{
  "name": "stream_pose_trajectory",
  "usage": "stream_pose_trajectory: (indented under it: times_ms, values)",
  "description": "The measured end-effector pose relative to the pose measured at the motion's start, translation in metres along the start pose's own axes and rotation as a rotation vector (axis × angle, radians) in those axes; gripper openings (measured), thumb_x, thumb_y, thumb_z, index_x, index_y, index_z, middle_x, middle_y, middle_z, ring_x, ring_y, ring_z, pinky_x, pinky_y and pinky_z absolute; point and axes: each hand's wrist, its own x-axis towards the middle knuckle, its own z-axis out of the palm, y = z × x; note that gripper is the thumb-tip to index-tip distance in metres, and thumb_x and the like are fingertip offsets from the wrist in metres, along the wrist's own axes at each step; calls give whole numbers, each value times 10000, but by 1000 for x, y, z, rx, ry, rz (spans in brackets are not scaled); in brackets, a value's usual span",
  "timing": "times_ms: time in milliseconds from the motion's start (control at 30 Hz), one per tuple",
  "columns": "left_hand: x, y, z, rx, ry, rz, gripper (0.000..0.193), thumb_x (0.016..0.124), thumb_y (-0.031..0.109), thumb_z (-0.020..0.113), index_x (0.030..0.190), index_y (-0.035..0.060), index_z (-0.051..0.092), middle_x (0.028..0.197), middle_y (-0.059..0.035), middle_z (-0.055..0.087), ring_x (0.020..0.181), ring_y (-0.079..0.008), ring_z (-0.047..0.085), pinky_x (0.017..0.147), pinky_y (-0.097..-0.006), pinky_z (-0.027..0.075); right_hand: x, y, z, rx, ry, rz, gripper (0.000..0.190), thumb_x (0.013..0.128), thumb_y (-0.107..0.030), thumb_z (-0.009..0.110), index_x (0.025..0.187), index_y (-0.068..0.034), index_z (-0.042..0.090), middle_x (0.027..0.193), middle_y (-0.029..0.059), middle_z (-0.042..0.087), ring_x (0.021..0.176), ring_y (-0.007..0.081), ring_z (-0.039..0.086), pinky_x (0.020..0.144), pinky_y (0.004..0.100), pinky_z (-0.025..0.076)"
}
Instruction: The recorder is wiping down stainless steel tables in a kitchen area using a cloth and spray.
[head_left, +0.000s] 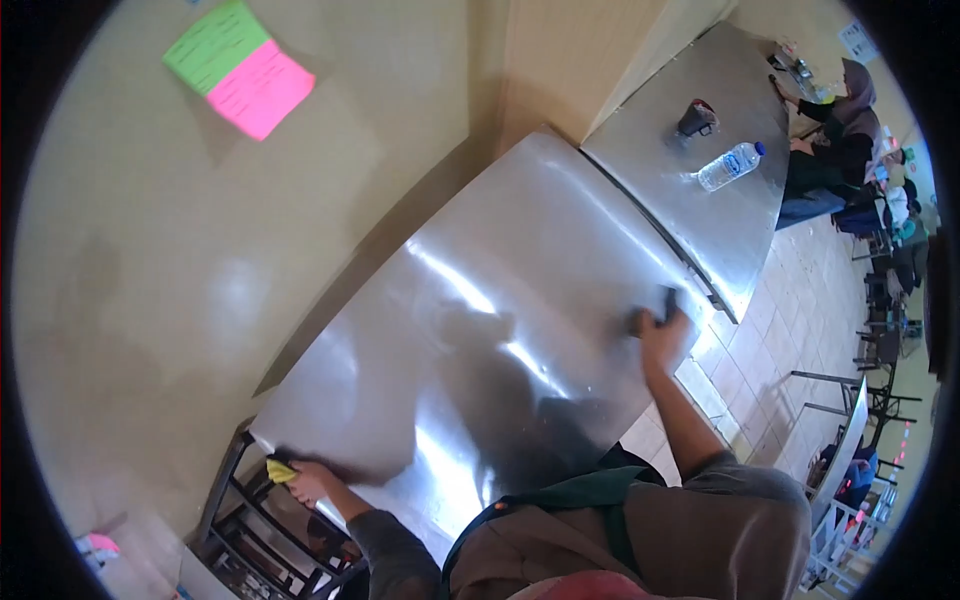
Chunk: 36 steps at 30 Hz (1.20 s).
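Before me stretches a shiny stainless-steel tabletop (495, 225), with bright light streaks and my dark reflection on it. My right hand (667, 341) is low over the right end of the tabletop, blurred, and grips a dark object (670, 301) whose kind is too blurred to tell. At the left corner, my left hand (309, 482) holds a bunched yellow cloth (280, 471) by the table's edge. Part of the cloth is hidden by the fingers.
A second steel table (675, 172) adjoins, bearing a plastic water bottle (731, 166) and a dark mug (697, 118). Another person (847, 135) sits beyond it. A black metal chair (262, 525) stands by the left corner. Sticky notes (240, 67) with writing hang on the wall.
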Motion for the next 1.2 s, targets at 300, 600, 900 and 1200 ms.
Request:
stream_pose_trajectory:
  times_ms: [300,600,900,1200]
  values:
    - [40,-5,15,-263,-130,-9,657,859,590,480,1245,65,561,1236,-152,571,1154,-355,515,928,-537,373,-13,110,-20,440,-346,743,417,724,-427,821,776,-85,588,606,2,522,418,103,434,373,270,326]
    - [19,32,10,-444,-18,299,640,853,532,563,1235,19,558,1273,-129,550,1183,-349,502,968,-514,388,28,118,31,341,-201,510,555,741,-444,784,1005,28,660,957,172,694,851,267,664,743,372,508]
    - [-132,-34,-53,-1431,-447,683,528,924,320,619,1247,-75,482,1162,-198,595,998,-328,588,876,-404,463,-44,100,-42,-122,-547,212,600,810,-612,606,830,-20,701,760,152,686,737,281,674,677,396,508]
    - [-430,-95,-247,-1296,-1534,818,566,926,181,613,1383,7,327,1170,-116,571,1013,-188,603,804,-266,492,13,227,-149,8,-890,337,931,835,-790,294,931,47,690,975,312,643,1048,447,580,914,456,413]
